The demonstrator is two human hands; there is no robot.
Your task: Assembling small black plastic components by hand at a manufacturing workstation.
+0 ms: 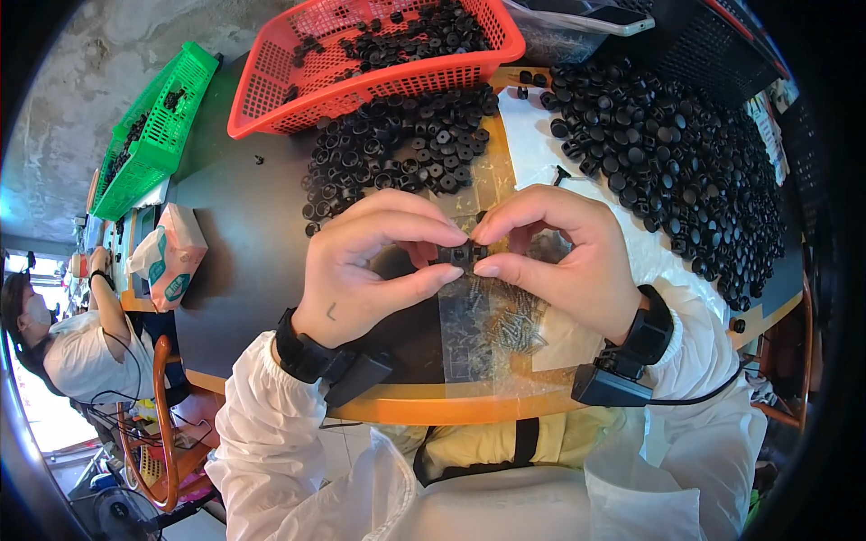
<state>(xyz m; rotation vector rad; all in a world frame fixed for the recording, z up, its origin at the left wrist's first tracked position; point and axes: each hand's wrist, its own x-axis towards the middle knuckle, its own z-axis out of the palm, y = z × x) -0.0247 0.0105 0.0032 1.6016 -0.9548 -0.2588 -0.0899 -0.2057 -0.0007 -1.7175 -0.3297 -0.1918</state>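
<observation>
My left hand (361,261) pinches a small black plastic part (457,256) between thumb and fingertips. Tip to tip with it, my right hand (568,248) grips another small black piece (479,252), and the two pieces meet or nearly meet; the fingers partly hide both. Just below the hands, a heap of small metal screws (516,330) lies on clear plastic sheeting (462,347). Black ring-shaped parts (361,158) and round discs with a centre hole (451,147) are spread beyond my left hand. Past my right hand is a large pile of black round caps (667,149).
A red basket (379,86) of black parts stands at the back, near a clear bin (559,36) with a phone (622,18) on top. At left are a green basket (149,135) and a tissue pack (171,257). A seated co-worker (86,347) is farther left.
</observation>
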